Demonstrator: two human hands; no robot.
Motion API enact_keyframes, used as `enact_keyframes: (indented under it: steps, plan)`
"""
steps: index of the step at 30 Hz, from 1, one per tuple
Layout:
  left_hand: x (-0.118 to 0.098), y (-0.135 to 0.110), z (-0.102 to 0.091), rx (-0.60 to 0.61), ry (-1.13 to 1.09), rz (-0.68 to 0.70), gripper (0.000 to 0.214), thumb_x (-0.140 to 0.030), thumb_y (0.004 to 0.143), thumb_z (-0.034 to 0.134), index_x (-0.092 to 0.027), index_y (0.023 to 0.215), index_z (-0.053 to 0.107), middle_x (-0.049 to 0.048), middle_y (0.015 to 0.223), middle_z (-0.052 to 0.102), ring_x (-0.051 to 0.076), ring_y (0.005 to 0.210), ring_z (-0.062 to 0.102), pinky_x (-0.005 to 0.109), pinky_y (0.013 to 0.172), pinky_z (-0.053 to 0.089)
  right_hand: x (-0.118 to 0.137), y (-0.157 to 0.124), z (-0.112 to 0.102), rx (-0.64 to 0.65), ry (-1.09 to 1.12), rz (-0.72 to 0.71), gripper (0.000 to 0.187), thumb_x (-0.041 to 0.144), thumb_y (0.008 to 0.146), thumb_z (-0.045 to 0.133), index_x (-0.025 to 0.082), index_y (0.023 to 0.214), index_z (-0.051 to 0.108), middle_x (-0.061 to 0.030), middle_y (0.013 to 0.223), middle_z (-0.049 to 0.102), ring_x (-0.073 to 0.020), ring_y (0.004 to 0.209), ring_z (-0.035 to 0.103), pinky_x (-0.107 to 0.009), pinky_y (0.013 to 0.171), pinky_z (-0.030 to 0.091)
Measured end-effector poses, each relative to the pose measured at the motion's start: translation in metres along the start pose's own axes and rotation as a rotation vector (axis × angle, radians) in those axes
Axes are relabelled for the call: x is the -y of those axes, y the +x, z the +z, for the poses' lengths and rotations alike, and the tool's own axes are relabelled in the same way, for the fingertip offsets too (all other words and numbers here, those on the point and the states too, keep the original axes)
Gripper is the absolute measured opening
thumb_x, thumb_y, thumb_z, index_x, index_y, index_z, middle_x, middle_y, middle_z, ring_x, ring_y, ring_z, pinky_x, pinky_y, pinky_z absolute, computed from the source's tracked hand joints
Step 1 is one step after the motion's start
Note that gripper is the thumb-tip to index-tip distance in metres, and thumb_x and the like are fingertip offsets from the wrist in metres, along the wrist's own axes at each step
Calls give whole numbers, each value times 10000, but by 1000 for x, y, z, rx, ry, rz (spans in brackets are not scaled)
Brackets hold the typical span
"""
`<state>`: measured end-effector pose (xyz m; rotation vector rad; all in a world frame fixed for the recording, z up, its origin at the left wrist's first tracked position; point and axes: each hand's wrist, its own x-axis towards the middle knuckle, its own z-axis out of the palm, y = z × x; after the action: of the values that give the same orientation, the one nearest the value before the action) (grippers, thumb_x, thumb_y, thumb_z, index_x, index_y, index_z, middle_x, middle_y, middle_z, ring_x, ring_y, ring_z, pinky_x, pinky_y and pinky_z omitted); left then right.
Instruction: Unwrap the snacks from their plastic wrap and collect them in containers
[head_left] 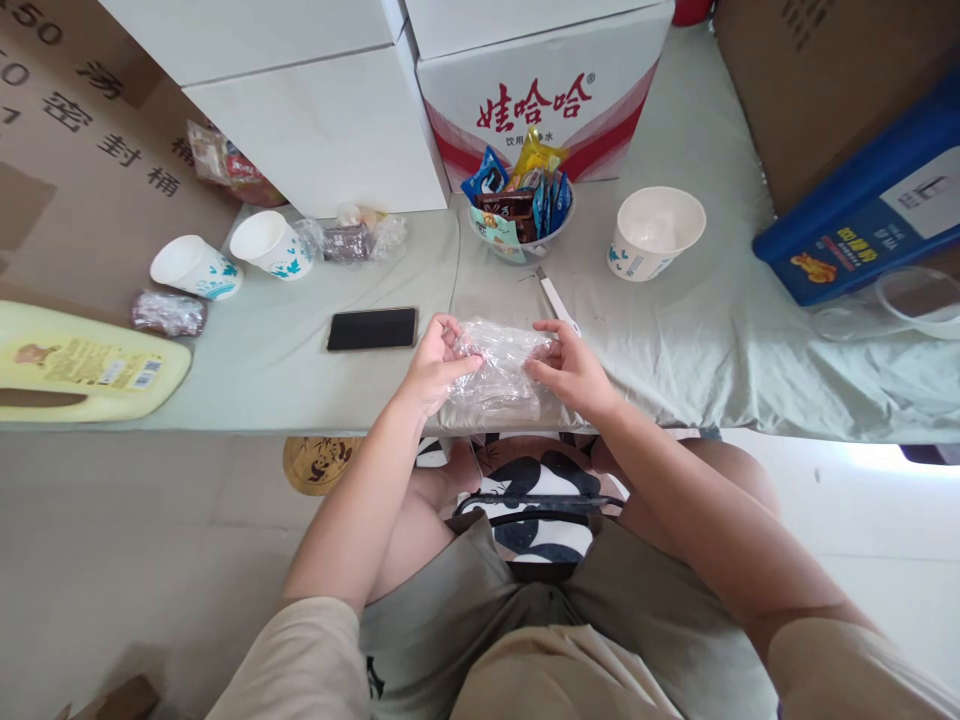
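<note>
Between my two hands is a crumpled clear plastic bag (501, 375), held just above the table's front edge. My left hand (441, 368) grips its left side, thumb laid across the plastic. The right side is pinched in my right hand (571, 370), the index finger reaching out over it. Whether anything is inside the plastic cannot be made out. Just behind my right hand lies a white-handled tool (557, 303). A black phone (373, 329) rests flat to the left of my left hand.
Beyond my hands stands a clear bowl of wrapped snacks (517, 215), with a paper tub (656, 232) to its right. Paper cups (271, 245), wrapped food (349, 240) and a yellow jug (90, 365) are left. A blue container (862, 200) leans right; a white carton (540, 100) stands behind.
</note>
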<state>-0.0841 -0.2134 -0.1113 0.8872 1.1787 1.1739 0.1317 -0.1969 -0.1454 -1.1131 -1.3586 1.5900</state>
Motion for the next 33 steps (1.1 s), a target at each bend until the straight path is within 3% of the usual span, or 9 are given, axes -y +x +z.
enact_keyframes:
  steps: [3, 7, 10, 14, 18, 22, 26, 29, 33]
  plan:
    - [-1, -1, 1, 57, -47, -126, 624, -230, 534, 900, -240, 1032, 526, -29, 930, 664, 119, 748, 673, 259, 715, 548, 4, -1, 0, -67, 46, -79, 540, 378, 771, 734, 253, 1235, 489, 46, 778, 581, -116, 625, 501, -303, 629, 445]
    - [1, -4, 3, 150, 79, -343, 426, -351, 609, 885, -150, 889, 635, 41, 798, 708, 153, 694, 673, 258, 613, 530, 11, -2, 4, -113, 270, -86, 509, 455, 774, 739, 291, 1194, 504, 31, 803, 607, -156, 747, 593, -325, 741, 507]
    - [4, -4, 5, 64, 135, -259, 388, -387, 655, 864, -173, 884, 634, 24, 754, 710, 149, 626, 655, 229, 509, 470, 11, -3, 9, -32, 373, -26, 427, 517, 792, 725, 288, 1107, 549, -1, 877, 662, -176, 815, 638, -347, 795, 537]
    - [9, -1, 2, -27, 290, -65, 294, -402, 762, 809, -197, 855, 621, -21, 600, 624, 105, 454, 523, 217, 419, 363, 7, -4, 9, 94, 177, 117, 399, 475, 746, 784, 244, 1013, 598, -13, 793, 676, -174, 714, 628, -328, 681, 522]
    - [12, 1, -3, -55, 450, 79, 240, -372, 791, 786, -196, 777, 623, -30, 593, 590, 88, 457, 468, 223, 444, 349, 3, 0, 3, -32, 17, 71, 251, 419, 759, 729, 217, 789, 584, 3, 682, 618, -142, 644, 576, -299, 632, 476]
    - [11, 2, -2, -72, 583, 198, 197, -341, 797, 757, -187, 751, 642, -22, 647, 607, 100, 560, 493, 228, 534, 368, 4, 5, 0, -177, 153, -29, 249, 448, 813, 655, 240, 790, 520, 26, 712, 583, -129, 686, 581, -291, 696, 506]
    - [5, 3, 6, -69, 572, 235, 212, -340, 793, 754, -181, 729, 629, -16, 674, 611, 103, 609, 493, 237, 592, 375, 9, 2, 2, -52, 237, 59, 327, 476, 770, 739, 255, 941, 569, 0, 834, 641, -155, 741, 614, -317, 700, 537]
    - [3, 3, 9, -67, 522, 265, 248, -366, 777, 778, -188, 711, 619, -23, 664, 581, 94, 586, 456, 238, 575, 360, 11, -1, 2, 45, 109, 96, 247, 390, 746, 771, 215, 823, 616, -22, 721, 626, -152, 645, 562, -316, 611, 494]
    - [3, 3, 11, 20, 356, 119, 282, -414, 738, 809, -212, 826, 634, -25, 706, 610, 85, 521, 501, 225, 467, 316, 13, 1, -1, -54, 138, 66, 142, 300, 745, 718, 206, 723, 614, -13, 676, 608, -131, 614, 545, -302, 593, 490]
